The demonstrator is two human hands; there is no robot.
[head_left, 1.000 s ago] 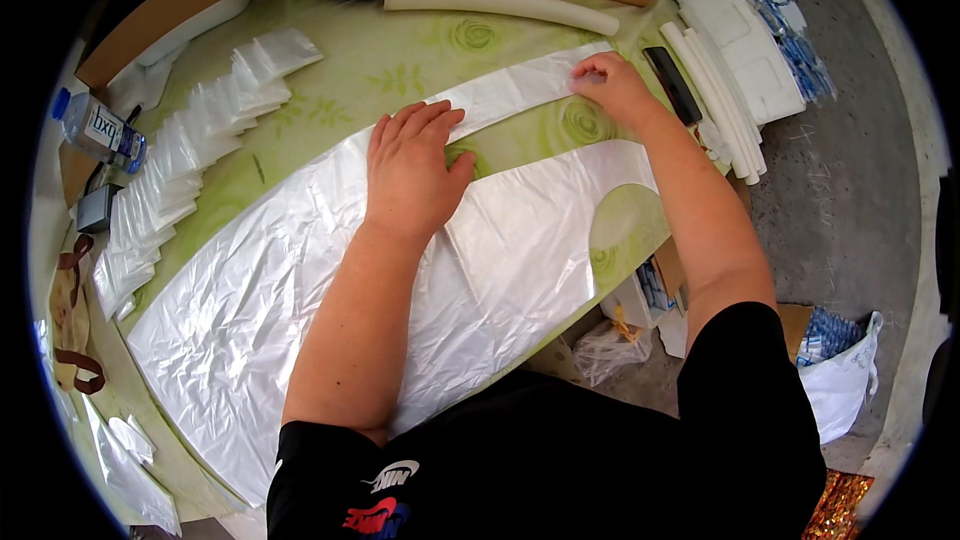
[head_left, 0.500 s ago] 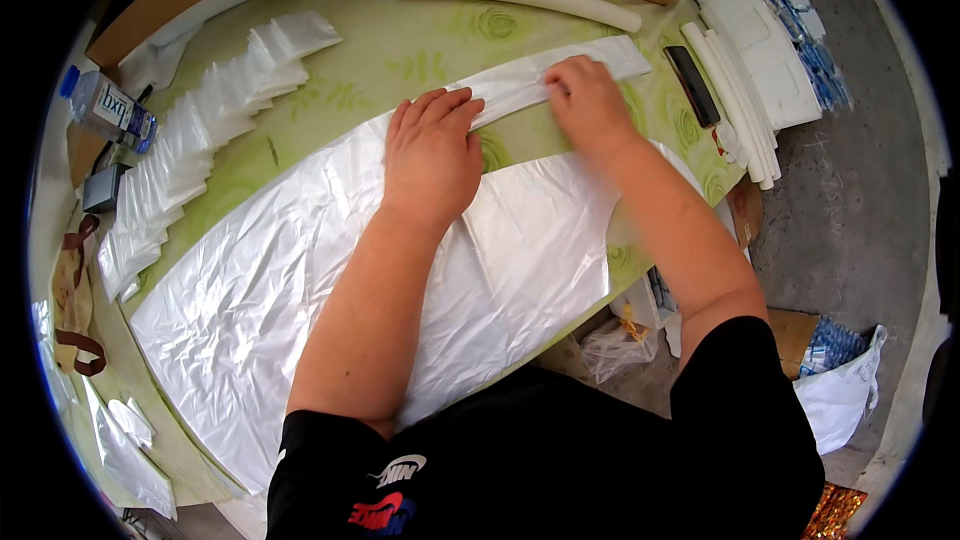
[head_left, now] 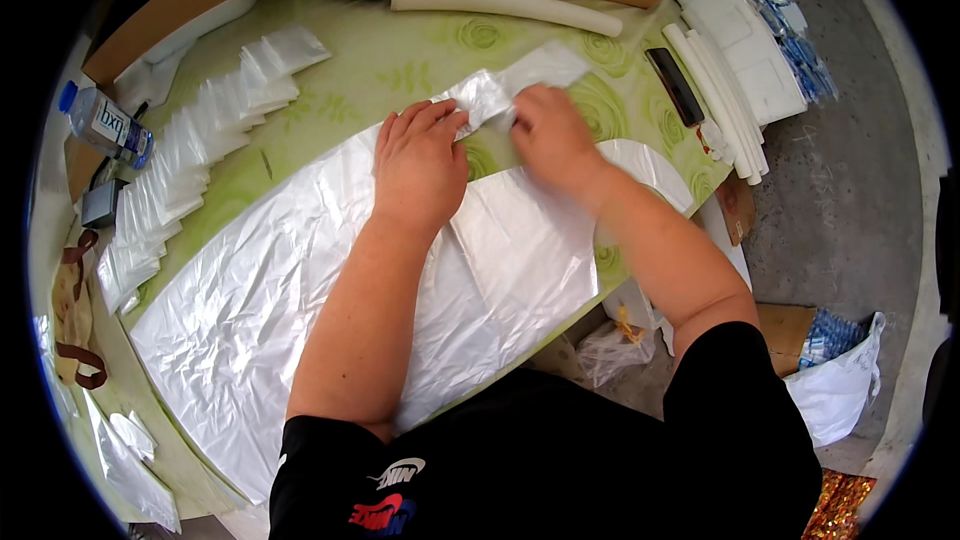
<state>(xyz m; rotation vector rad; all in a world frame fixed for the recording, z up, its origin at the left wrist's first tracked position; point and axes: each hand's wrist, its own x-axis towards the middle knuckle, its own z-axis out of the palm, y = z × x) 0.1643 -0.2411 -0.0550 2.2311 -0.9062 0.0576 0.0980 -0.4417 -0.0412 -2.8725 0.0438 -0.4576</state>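
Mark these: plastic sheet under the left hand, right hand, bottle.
Plastic sheet point(head_left: 265, 290): head view, on its wide, crinkled left part.
Right hand point(head_left: 552, 135): head view, on the back of the hand.
Bottle point(head_left: 108, 126): head view, on its label.

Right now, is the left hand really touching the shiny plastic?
Touching. The head view shows the left hand lying palm-down on the plastic, with no gap showing.

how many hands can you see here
2: the left hand lies on the white plastic sheet; the right hand, slightly blurred, is at its far strip. No other hands show.
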